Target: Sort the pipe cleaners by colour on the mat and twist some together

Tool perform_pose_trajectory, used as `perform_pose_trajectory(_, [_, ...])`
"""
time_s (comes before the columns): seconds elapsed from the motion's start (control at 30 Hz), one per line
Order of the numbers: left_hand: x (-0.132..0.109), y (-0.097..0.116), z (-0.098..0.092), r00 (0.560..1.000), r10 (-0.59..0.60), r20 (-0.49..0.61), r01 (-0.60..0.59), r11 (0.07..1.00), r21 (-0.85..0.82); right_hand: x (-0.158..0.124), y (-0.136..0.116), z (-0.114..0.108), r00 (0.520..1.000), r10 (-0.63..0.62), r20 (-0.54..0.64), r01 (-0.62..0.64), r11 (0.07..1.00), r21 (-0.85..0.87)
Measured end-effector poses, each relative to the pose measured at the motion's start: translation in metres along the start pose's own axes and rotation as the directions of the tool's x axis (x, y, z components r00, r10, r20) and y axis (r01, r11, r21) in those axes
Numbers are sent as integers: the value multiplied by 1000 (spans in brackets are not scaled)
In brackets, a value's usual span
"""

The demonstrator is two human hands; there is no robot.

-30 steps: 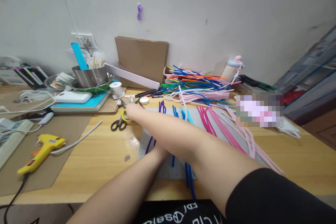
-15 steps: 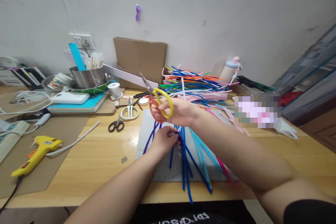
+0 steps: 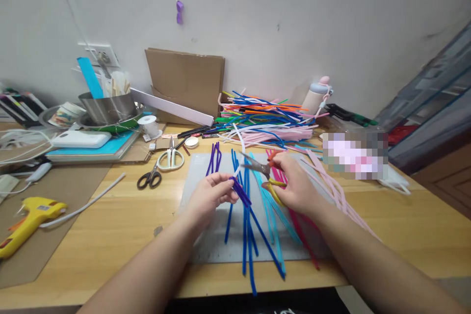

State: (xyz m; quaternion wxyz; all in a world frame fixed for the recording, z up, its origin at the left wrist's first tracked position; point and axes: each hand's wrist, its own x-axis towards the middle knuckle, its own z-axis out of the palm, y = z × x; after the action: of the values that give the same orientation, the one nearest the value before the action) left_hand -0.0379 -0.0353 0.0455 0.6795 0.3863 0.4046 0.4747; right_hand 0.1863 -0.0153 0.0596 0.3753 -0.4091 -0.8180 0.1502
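Note:
My left hand (image 3: 215, 194) pinches a short bunch of purple pipe cleaners (image 3: 241, 192) together with a white pipe cleaner (image 3: 243, 149) that sticks up from it. In my right hand (image 3: 294, 184) is a pair of scissors (image 3: 259, 167) with red and yellow handles, its blades parted and pointing left beside the white stem. Under both hands lie blue pipe cleaners (image 3: 246, 245), light blue ones (image 3: 274, 211) and deep pink ones (image 3: 294, 213) on a grey cutting mat (image 3: 206, 250). More purple pipe cleaners (image 3: 214, 157) rest behind my left hand.
Two other scissors, white-handled (image 3: 171, 159) and black-handled (image 3: 149, 180), lie left of the mat. A yellow glue gun (image 3: 31, 221) is on cardboard at far left. A heap of coloured pipe cleaners (image 3: 268, 120) and a bottle (image 3: 316, 98) stand along the wall.
My right hand has come down and turned, bringing the scissors from above the left hand to its right, blades beside the white stem. The stem now points upward.

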Motion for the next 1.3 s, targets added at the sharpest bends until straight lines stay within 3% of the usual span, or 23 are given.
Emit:
perform_pose_trajectory(0.1, [0, 6, -3, 1000, 21, -4, -21, 998, -51, 0, 12, 2, 992, -113, -59, 100, 976, -191])
perform_pose_trajectory(0.37, [0, 10, -6, 998, 61, 5, -60, 992, -107, -5, 17, 1, 989, -150, -8, 139, 936, -323])
perform_pose_trajectory(0.9, [-1, 1, 0, 995, 86, 42, -87, 996, 21, -13, 5, 23, 994, -101, 38, 107, 970, -219])
perform_pose_trajectory(1.3, [-2, -7, 4, 996, 37, 82, -38, 999, 12, -16, 5, 35, 998, -70, -8, 63, 936, -347])
